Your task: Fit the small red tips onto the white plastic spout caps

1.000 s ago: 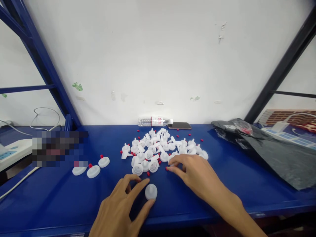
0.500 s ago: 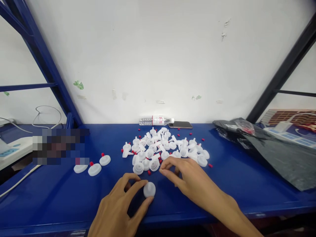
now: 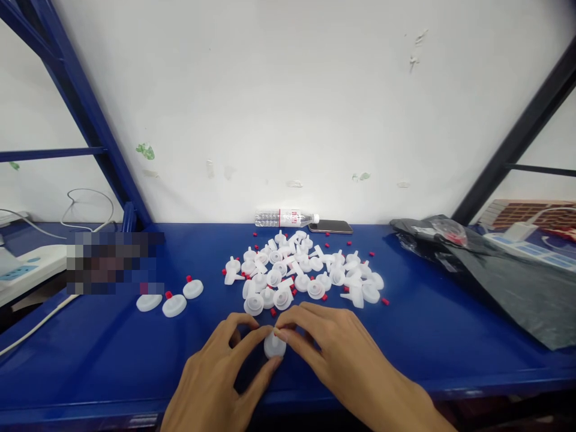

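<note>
At the near part of the blue table, my left hand [image 3: 225, 366] grips a white plastic spout cap [image 3: 275, 348] by its round rim, thumb and forefinger on its sides. The cap sits with its spout upward. My right hand [image 3: 337, 345] is closed in a pinch right at the spout's tip; whatever its fingertips hold is mostly covered. Just beyond the hands lies a loose pile of white spout caps [image 3: 282, 297], with small red tips [image 3: 273, 312] scattered among and around them. Several white caps with red tips on their spouts [image 3: 174, 305] stand to the left.
A clear plastic bottle [image 3: 285, 218] lies by the wall, beside a phone [image 3: 330, 227]. Black plastic bags [image 3: 495, 282] cover the right side. White power strips [image 3: 40, 264] and cables lie at the left, near a blue metal frame [image 3: 90, 108].
My right hand has moved left and nearer, from the edge of the pile to the spout of the cap. My left hand keeps its hold on the cap.
</note>
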A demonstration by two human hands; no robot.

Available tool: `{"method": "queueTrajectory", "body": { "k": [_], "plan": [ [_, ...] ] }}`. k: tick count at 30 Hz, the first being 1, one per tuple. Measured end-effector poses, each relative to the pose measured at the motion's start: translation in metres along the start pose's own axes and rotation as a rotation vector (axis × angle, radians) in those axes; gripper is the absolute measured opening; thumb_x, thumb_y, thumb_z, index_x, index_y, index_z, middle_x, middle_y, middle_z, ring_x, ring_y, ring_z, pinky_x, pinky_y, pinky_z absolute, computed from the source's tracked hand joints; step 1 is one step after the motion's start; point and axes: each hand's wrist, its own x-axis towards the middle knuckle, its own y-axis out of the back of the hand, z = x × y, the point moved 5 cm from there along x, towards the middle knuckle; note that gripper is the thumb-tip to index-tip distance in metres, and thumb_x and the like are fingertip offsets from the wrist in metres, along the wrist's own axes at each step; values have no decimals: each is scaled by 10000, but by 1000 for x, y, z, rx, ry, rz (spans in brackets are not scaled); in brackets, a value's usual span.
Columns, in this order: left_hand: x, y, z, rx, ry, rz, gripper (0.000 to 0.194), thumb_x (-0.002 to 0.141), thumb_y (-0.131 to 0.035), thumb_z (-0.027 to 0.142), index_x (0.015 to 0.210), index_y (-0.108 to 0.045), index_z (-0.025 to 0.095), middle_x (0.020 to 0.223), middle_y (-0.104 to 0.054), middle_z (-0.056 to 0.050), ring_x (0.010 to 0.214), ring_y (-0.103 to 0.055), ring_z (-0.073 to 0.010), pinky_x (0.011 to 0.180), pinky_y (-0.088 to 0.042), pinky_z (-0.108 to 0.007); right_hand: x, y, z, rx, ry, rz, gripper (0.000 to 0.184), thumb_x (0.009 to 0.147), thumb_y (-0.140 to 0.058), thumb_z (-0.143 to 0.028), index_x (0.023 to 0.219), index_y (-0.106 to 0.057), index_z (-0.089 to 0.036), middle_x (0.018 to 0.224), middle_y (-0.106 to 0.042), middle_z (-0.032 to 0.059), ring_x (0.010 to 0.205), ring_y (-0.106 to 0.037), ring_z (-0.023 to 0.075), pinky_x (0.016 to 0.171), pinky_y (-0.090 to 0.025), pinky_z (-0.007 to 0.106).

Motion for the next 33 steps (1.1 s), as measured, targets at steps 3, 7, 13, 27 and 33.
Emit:
{"method": "queueTrajectory", "body": {
  "k": [3, 7, 13, 27, 33],
  "plan": [
    [0, 1, 1, 1, -7, 2, 230, 993, -590, 415, 1197, -682, 362, 1171, -668, -23, 911, -744, -200, 722, -635, -301, -1, -1, -2, -16, 20, 7, 171, 1052, -564, -304, 1076, -732, -283, 1008, -771, -27, 874, -738, 171, 790, -522, 266],
    [0, 2, 1, 2, -19, 26, 244, 993, -590, 425, 1203, -691, 355, 1173, -675, -34, 908, -744, -200, 726, -637, -293, -2, 1, -5, -44, 70, 37, 174, 1047, -566, -254, 1073, -736, -278, 1010, -771, -24, 865, -740, 167, 766, -524, 252],
    [0, 2, 2, -8, -6, 32, 243, 988, -597, 405, 1203, -698, 354, 1158, -672, -34, 893, -739, -202, 722, -640, -309, -1, -1, -4, -69, 81, 22, 202, 1043, -558, -212, 1073, -751, -267, 995, -767, -14, 828, -736, 165, 725, -523, 248],
    [1, 2, 3, -16, -5, -2, 202, 1004, -570, 383, 1174, -671, 339, 1162, -653, -26, 909, -732, -206, 715, -634, -332, 2, -6, -2, 34, 79, 42, 199, 1058, -544, -255, 1042, -743, -253, 973, -756, -24, 860, -716, 153, 759, -490, 248],
    [1, 2, 4, -4, -13, 9, 205, 1012, -556, 371, 1196, -645, 355, 1164, -671, -13, 946, -737, -212, 744, -642, -340, 7, -8, 2, 161, -46, 44, 181, 1027, -596, -291, 938, -748, -250, 935, -753, -32, 837, -687, 146, 742, -451, 251]
  ]
}}
